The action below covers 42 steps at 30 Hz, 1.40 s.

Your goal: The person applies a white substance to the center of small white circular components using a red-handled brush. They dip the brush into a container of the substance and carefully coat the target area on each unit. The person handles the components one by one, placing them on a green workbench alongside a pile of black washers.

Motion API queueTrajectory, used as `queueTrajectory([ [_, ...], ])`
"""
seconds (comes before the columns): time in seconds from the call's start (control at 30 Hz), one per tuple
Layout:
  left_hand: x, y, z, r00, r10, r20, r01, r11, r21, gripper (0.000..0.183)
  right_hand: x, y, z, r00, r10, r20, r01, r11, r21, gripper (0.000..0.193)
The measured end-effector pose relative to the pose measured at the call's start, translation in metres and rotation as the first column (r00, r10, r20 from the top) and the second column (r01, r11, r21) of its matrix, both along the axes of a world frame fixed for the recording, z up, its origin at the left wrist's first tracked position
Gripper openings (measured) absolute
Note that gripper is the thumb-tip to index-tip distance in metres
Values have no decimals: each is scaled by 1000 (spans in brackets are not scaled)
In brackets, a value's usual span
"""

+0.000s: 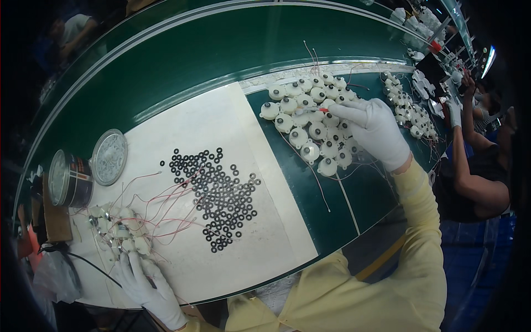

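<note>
My right hand (369, 128), in a white glove, reaches over a group of round white plastic housings (297, 137) with dark centres. Its fingers are pinched on a slim piece with a red part (323, 109), whose far end lies over the housings; its exact kind is too small to tell. At lower left my gloved left hand (145, 285) has its fingers stretched out and apart. The fingertips touch the near edge of a cluster of white parts (126, 229) with thin red and white wires. Many small black rings (221, 193) lie spread between my hands.
A pale sheet (276, 221) covers part of the green table (293, 182). An open tin (72, 180) and a round lid or dish (109, 157) stand at left. More white housings (406, 108) lie at far right, near another person's arm (470, 171). A black cable (94, 264) runs near my left hand.
</note>
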<state>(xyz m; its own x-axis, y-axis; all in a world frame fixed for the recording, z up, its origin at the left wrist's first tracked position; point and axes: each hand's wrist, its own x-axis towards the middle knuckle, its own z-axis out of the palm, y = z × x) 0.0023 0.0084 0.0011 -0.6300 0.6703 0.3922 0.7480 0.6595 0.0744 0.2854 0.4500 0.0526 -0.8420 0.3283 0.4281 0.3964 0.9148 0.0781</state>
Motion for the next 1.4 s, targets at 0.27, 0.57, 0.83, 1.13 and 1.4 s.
queueTrajectory([
  [0.27,3,0,2,999,26,19,-26,999,19,55,-13,2,28,996,55,-66,-42,984,175,34],
  [0.57,4,1,0,1000,14,12,-14,999,47,55,-43,1,44,989,105,107,-135,936,326,18],
  [0.83,4,-1,-1,1000,9,0,-9,999,46,57,-44,-2,44,986,108,131,-144,941,308,18],
  [1.13,3,0,-1,1000,-1,-5,1,999,53,55,-39,-6,48,983,57,176,-113,939,326,22],
  [1.4,3,1,2,1000,12,3,-12,999,32,54,-44,-7,47,988,109,109,-138,940,311,18],
])
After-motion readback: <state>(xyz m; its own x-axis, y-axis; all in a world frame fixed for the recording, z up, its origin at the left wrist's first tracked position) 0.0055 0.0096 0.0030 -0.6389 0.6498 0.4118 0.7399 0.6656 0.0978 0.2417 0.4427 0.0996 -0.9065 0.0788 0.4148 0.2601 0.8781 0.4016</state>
